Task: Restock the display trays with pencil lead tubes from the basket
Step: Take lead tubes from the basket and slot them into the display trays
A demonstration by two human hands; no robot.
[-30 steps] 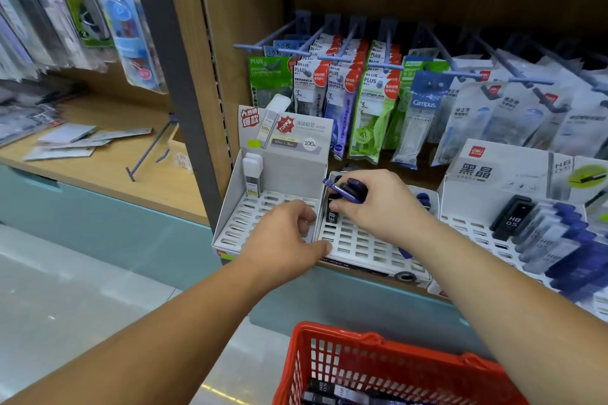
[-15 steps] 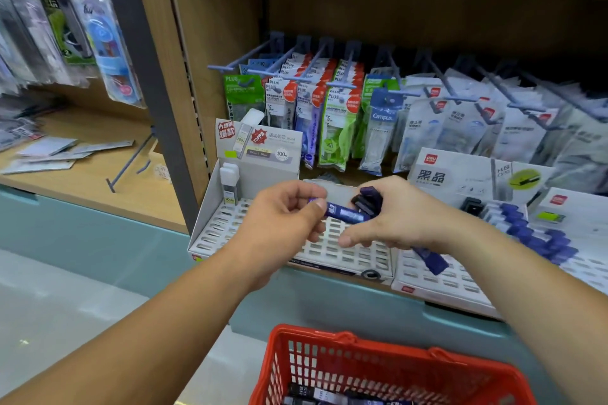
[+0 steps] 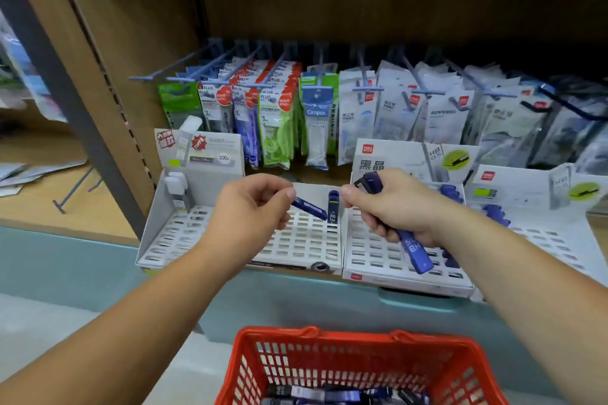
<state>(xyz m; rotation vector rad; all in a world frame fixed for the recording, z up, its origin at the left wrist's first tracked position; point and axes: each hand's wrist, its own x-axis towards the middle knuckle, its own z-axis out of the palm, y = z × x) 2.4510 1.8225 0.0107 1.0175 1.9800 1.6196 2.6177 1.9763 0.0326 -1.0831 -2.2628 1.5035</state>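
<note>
"Well, how many tubes do the hands have?"

"The left hand (image 3: 253,210) pinches one blue lead tube (image 3: 309,207) by its end, slanted over the second tray (image 3: 306,250). The right hand (image 3: 398,210) is clenched around a bundle of blue tubes (image 3: 415,251). I can see at least two there but can't give an exact number."

"And the trays?"

"Four white slotted ones stand side by side. The leftmost tray (image 3: 171,240) has white tubes (image 3: 177,184) in its far left corner. The second holds a single upright blue tube (image 3: 333,205) near its far right corner. The third tray (image 3: 371,260) sits under the right hand, and the fourth tray (image 3: 546,237) is at the right edge, with some blue tubes at its far side."

"Where's the rest of the stock?"

"In one red basket (image 3: 362,344), near, below both arms. It holds several dark tubes, too jumbled to count."

"What are the trays standing on?"

"A wooden shelf (image 3: 39,207) over a teal base (image 3: 279,302). Above a pale floor (image 3: 49,322), packets (image 3: 316,115) hang on hooks behind."
</note>
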